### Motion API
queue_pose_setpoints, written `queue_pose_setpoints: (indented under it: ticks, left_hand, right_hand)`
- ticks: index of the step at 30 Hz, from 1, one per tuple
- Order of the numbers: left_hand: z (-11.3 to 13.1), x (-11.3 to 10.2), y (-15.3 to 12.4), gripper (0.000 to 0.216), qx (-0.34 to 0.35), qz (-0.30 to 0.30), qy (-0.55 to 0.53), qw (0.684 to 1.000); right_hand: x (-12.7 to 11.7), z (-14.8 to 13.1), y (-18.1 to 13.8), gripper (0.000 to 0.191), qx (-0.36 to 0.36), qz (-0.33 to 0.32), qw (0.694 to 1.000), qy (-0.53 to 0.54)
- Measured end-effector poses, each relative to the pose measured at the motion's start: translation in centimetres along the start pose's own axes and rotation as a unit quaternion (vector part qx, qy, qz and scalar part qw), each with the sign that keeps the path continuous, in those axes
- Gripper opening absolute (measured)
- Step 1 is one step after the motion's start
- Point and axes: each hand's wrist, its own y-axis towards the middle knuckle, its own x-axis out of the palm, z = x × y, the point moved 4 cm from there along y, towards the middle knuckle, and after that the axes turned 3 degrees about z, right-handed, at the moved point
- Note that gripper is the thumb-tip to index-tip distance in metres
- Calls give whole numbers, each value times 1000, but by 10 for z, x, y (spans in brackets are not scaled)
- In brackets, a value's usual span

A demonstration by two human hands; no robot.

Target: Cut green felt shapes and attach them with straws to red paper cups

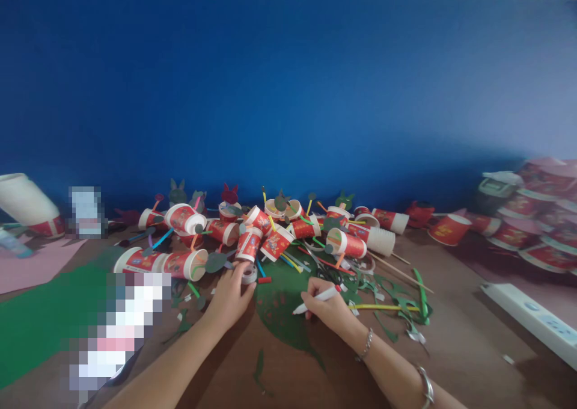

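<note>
My right hand (328, 304) grips a white marker (318, 301) with a red end. The marker's lower end points at a dark green paper shape (282, 313) on the table, which bears several reddish marks. My left hand (232, 295) is at the left edge of that paper, its fingers and thumb curled round a roll of clear tape (249, 273). A short red paper strip (264, 280) lies between the hands. Just beyond the left hand, a red paper cup (248, 244) leans among others.
Many red paper cups (347, 244) with coloured strips lie along the blue wall (288, 96). Green paper scraps (396, 289) and wooden sticks (401, 272) are on the right. A white power strip (532, 319) lies far right, near stacked cups (550, 216). Green paper (40, 319) covers the left.
</note>
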Motion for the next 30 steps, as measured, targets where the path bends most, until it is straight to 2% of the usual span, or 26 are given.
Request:
queue_pose_setpoints:
  ticks: [18, 30]
  left_hand:
    - [2, -2, 1, 39, -5, -8, 7, 1000]
    - [1, -1, 0, 38, -2, 3, -11, 1000]
  right_hand:
    - [3, 0, -3, 21, 5, -28, 999, -15]
    - [3, -2, -2, 21, -12, -10, 1000, -25]
